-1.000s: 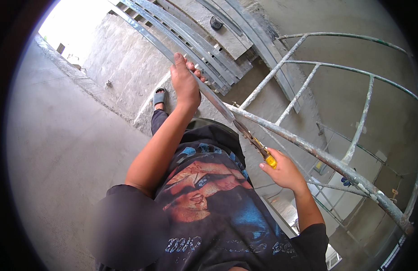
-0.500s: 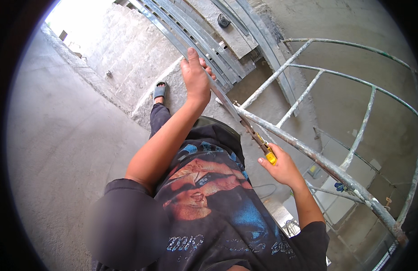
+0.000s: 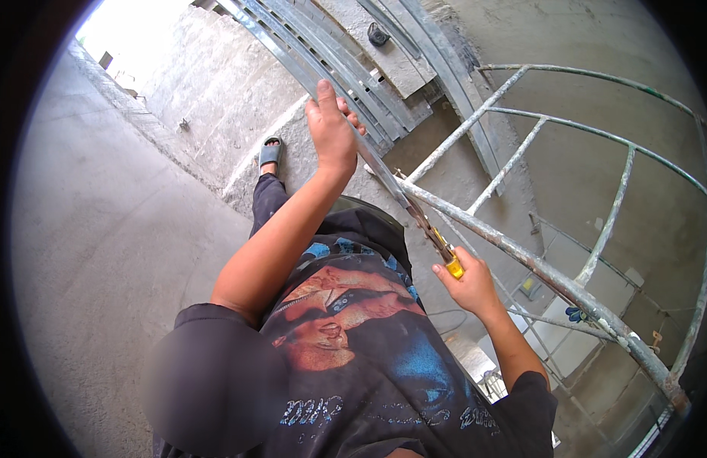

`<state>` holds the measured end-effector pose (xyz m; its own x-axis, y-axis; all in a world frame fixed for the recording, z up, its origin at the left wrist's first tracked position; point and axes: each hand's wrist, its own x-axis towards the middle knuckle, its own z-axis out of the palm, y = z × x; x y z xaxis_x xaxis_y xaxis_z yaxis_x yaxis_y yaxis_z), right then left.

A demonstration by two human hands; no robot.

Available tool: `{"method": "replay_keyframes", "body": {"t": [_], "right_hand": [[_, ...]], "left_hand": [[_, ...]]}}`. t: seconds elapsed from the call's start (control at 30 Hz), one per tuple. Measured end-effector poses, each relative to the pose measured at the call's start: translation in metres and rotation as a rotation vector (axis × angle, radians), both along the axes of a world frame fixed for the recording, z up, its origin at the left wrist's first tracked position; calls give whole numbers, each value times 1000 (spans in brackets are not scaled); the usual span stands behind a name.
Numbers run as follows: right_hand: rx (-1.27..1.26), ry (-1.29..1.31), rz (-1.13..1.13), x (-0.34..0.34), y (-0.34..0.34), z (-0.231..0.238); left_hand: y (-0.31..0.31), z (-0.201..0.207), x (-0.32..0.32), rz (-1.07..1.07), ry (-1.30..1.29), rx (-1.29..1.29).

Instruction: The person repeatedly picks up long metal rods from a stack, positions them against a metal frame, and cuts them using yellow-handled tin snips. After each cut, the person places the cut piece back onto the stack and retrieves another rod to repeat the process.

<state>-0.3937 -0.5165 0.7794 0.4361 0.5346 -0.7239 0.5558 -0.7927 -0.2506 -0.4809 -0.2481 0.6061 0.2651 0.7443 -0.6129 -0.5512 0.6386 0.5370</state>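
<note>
My left hand (image 3: 334,137) is wrapped round a long, thin galvanised metal profile (image 3: 381,172), thumb pointing up along it. The strip runs from the top of the view down toward my right side. At its near end are the jaws of tin snips (image 3: 431,233), whose yellow handles sit in my right hand (image 3: 471,284). That hand is closed round the grips, with the thumb on the near side. Whether the jaws have cut into the metal cannot be made out.
A paint-spattered scaffold frame (image 3: 514,246) rises close on my right. More metal profiles (image 3: 384,114) lie ahead, beside a board (image 3: 403,65) bearing a small black object (image 3: 378,34). Rough concrete steps (image 3: 208,84) lie at the upper left. Blue gloves (image 3: 575,314) hang by the scaffold.
My right hand and the snips' handles have shifted slightly to the left. My left hand and the metal profile stay almost where they were.
</note>
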Motion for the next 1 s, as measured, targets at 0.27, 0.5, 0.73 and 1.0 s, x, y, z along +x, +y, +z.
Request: {"method": "replay_keyframes", "body": {"t": [0.27,0.5,0.73,1.0], "right_hand": [[179,-23,-22,-9,-27,-7],[243,-72,-38,-30,-23,-18],[302,-122,-34,-36,-19,-21],[222,-141,-20,-32,-15,-22]], "left_hand": [[3,10,2,-12,26,5],[3,12,1,-12,58,-5],[2,9,5,-9,70,3],[1,3,4,-8,61,-3]]}}
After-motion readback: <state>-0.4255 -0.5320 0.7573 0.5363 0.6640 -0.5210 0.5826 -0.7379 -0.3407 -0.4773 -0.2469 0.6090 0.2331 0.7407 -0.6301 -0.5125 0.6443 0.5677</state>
